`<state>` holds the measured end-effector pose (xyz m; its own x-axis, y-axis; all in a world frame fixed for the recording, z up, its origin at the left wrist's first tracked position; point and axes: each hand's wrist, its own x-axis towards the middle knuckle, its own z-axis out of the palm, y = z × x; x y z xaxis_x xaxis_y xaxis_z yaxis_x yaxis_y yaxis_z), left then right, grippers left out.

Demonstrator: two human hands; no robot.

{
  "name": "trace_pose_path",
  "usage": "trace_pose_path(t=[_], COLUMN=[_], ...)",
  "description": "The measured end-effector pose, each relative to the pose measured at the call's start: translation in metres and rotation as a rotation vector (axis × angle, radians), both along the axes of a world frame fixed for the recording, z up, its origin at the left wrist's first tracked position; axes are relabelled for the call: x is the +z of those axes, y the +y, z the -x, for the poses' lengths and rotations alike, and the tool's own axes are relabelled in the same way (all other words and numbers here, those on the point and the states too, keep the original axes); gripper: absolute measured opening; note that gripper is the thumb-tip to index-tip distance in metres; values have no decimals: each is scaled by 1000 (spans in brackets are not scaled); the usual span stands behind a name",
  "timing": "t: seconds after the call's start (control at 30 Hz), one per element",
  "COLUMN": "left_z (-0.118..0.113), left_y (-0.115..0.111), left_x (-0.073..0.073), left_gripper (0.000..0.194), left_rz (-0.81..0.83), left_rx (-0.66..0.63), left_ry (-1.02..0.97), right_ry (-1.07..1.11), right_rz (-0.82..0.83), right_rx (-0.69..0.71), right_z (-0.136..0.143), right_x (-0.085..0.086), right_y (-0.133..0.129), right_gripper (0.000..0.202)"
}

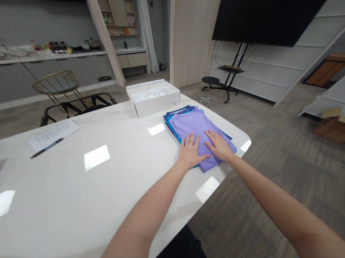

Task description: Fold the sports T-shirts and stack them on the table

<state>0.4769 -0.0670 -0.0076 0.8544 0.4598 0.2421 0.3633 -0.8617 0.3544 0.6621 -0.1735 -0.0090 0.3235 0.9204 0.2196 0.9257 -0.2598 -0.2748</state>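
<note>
A low stack of folded, soft-looking fabric pieces (199, 125) lies flat near the rounded corner of a glossy white tabletop (128, 174). Uppermost is a smooth lavender cloth (192, 121), roughly rectangular, spread with slight creases and set obliquely to the table edge. Beneath it, a bright blue cloth (168, 120) shows along the left margin, and a dark navy cloth (226, 135) emerges at the right. The layers are imperfectly aligned; the lavender piece overhangs those below at its near end.

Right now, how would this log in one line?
left hand: on lilac cloth | right hand: same cloth | blue cloth: beneath | white box: beyond
</note>
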Motion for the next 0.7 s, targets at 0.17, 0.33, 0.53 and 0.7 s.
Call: trace_pose_path(t=[0.17,0.33,0.53,0.7], left_z=[29,85,195,318], left_y=[-12,-7,21,44], left_x=[-3,-6,-5,0], left_gripper=[104,77,29,23], left_rz=[66,90,71,115], left_rx=[11,62,243,476], left_ry=[37,8,-82,-81], right_ry=[-38,-96,130,302], right_rz=[1,-166,-185,-31], right_rx=[-80,-48,334,467], right_z=[20,69,182,297], right_x=[0,11,6,-1], right_y=[-17,-5,47,106], right_gripper=[71,53,34,27])
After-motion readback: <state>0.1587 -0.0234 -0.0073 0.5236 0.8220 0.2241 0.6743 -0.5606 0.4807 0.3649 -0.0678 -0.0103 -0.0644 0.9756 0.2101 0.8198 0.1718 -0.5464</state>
